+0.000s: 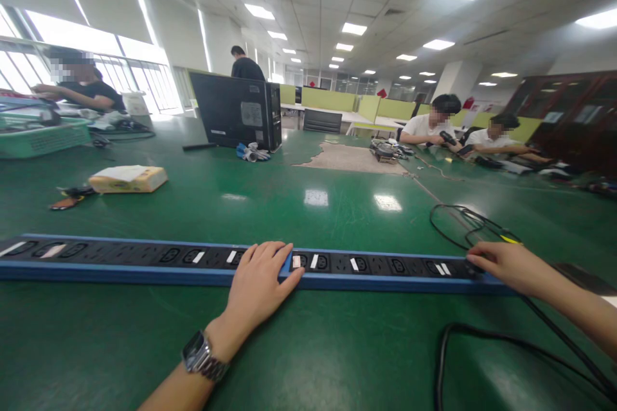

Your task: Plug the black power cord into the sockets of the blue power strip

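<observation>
A long blue power strip with a black face of several sockets and white stickers lies across the table in front of me. My left hand is laid over its middle, fingers bent over the far edge and thumb at the near side. At the strip's right end, my right hand pinches a small black plug-like part, partly hidden by the fingers. From around that end a thick black cable loops toward me on the right. Another thin black cable coils just behind the right hand.
The green table has a torn patch. A tissue pack, a black computer case, gloves and a green basket stand farther off. Co-workers sit at the right; other people are at the left and back.
</observation>
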Tool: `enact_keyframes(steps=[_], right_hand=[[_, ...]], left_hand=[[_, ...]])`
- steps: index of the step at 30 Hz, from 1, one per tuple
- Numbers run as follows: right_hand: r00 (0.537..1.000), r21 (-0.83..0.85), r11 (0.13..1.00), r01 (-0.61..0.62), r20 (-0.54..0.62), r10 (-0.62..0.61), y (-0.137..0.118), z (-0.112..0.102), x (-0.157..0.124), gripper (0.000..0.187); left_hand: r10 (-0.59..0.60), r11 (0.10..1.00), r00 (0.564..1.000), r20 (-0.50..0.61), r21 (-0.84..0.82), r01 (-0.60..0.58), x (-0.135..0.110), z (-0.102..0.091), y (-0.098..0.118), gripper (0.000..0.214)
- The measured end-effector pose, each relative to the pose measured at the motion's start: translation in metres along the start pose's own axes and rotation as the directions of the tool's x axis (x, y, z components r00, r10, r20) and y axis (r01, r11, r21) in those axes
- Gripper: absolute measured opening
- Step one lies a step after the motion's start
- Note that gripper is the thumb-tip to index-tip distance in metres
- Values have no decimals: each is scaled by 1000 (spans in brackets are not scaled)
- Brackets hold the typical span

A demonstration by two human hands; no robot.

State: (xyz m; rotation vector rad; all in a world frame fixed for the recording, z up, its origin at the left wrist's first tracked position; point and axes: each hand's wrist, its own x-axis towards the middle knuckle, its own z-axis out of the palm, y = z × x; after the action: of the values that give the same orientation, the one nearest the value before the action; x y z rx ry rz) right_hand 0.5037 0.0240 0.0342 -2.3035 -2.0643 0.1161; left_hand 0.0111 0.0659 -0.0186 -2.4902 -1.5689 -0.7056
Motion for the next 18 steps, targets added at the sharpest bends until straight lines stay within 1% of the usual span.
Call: enact_keyframes(steps=[3, 6, 11, 13, 16, 18], right_hand=[[1000, -20, 1000, -9, -12, 9, 2, 5, 1, 35], [998, -23, 999, -24, -57, 23, 8, 13, -2, 36], [992, -56, 998, 25, -122, -32, 9, 28, -9, 37], [988, -79, 997, 22, -149, -34, 6, 32, -10, 36], [990, -65, 998, 17, -141, -26, 4, 32, -8, 34], [982, -72, 997, -16, -188, 2, 3, 26, -7, 31]], left_hand=[[4, 1000, 1000, -8, -3, -4, 0, 0, 0, 44], [1, 1000, 1000, -18, -10, -1, 0, 1, 1, 44], [3, 1000, 1000, -26, -13, -3, 0, 1, 1, 44], [4, 1000, 999, -33, -22, -4, 0, 0, 1, 43], [-3, 1000, 999, -39, -26, 2, -1, 0, 1, 42], [-8, 1000, 999, -38, -25, 7, -1, 0, 2, 42]])
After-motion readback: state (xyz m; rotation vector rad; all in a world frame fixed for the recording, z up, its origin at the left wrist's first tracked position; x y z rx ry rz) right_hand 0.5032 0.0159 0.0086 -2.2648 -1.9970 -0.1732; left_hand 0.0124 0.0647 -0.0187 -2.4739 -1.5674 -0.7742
